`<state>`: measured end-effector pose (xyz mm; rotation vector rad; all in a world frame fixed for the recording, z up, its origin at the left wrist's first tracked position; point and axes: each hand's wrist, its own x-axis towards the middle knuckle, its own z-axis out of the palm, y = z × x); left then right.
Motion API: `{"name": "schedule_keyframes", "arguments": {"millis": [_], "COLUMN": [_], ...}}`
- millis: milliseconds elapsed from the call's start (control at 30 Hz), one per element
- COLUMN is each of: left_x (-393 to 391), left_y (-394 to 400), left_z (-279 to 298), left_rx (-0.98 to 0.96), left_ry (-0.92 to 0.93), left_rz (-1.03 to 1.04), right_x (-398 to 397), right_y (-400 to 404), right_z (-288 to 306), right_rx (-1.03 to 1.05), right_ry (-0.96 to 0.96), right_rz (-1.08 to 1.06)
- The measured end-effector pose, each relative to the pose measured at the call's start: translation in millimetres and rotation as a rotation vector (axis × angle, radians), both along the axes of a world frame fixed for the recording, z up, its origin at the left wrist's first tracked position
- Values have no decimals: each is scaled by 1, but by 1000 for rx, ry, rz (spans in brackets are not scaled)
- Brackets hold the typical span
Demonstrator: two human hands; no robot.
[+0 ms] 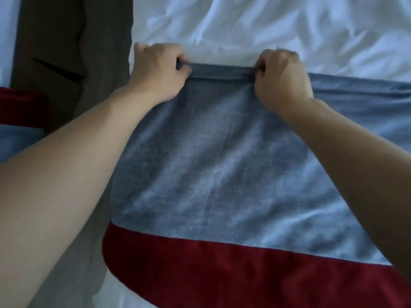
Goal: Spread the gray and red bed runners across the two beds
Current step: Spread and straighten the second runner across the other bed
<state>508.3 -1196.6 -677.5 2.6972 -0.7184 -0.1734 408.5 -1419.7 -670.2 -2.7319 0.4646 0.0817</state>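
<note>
A gray bed runner [213,156] with a dark red band along its near edge lies across the white bed [255,25] in front of me. My left hand [160,70] pinches the runner's far hem near the bed's left side. About a forearm's width to the right, my right hand [282,74] pinches the same hem. The hem is pulled taut between the two hands. The runner runs on to the right, out of view. A second gray and red runner [20,121] shows at the left edge, on the other bed.
A dark brown carpeted gap [73,52] separates the two beds at the upper left. A strip of the other bed's white sheet [6,30] shows at the far left. The white duvet beyond the runner is wrinkled.
</note>
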Motion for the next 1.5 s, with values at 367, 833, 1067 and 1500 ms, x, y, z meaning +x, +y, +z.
{"name": "schedule_keyframes", "arguments": {"millis": [367,833,1067,1500], "left_x": [23,-215,-365,-404], "left_y": [-8,65,84,183], "left_z": [-8,-2,7,-9], "left_rx": [0,12,10,-5], "left_ry": [-54,33,-14,-228], "left_rz": [-17,127,111,25], "right_x": [21,-183,-314,-334], "right_y": [-2,86,151,263], "right_z": [1,14,18,1], "right_rx": [1,44,60,-113], "right_ry": [0,-141,-150,-163], "right_rz": [-58,156,342,454]}}
